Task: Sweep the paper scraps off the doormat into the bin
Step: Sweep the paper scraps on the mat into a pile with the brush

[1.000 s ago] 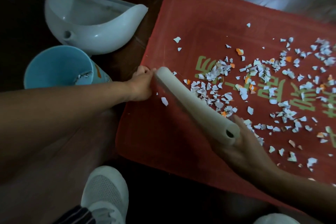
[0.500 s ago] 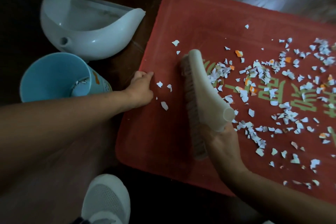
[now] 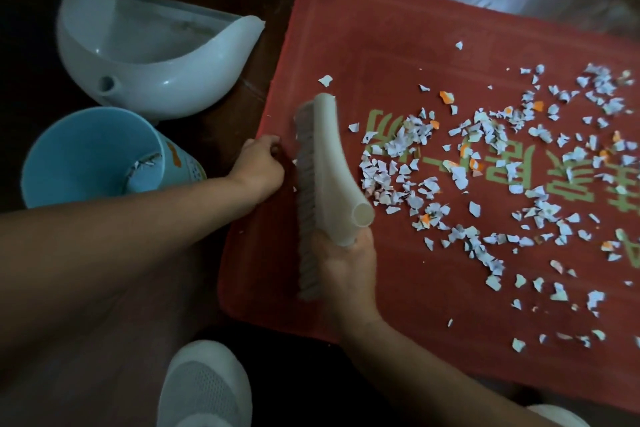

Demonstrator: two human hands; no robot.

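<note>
Since 0.5 s ago, we note the brush (image 3: 327, 163) has shifted left across the doormat (image 3: 398, 45) and now sits just beside the left hand (image 3: 259, 166); the loose scraps that lay between them are mostly hidden behind the bristles.

Head view, counts:
- One brush, white back, bristle row facing left. The right hand (image 3: 346, 274) is wrapped around its hollow handle.
- The left hand has its fingers curled over the doormat's left edge, gripping it.
- One red doormat with green lettering.
- Paper scraps (image 3: 398, 166): too many for us to count, mostly white with a few orange. They are spread to the right of the brush, densest over the lettering, thinner toward the near edge. One stray piece lies beyond the brush tip.
- One blue bin (image 3: 79, 149) on the floor left of the doormat, mouth towards us, a few scraps inside.
- One white dustpan (image 3: 156, 94) just beyond the bin.
- Two white shoes: one (image 3: 204, 388) at the bottom edge, the other barely in frame at bottom right.
</note>
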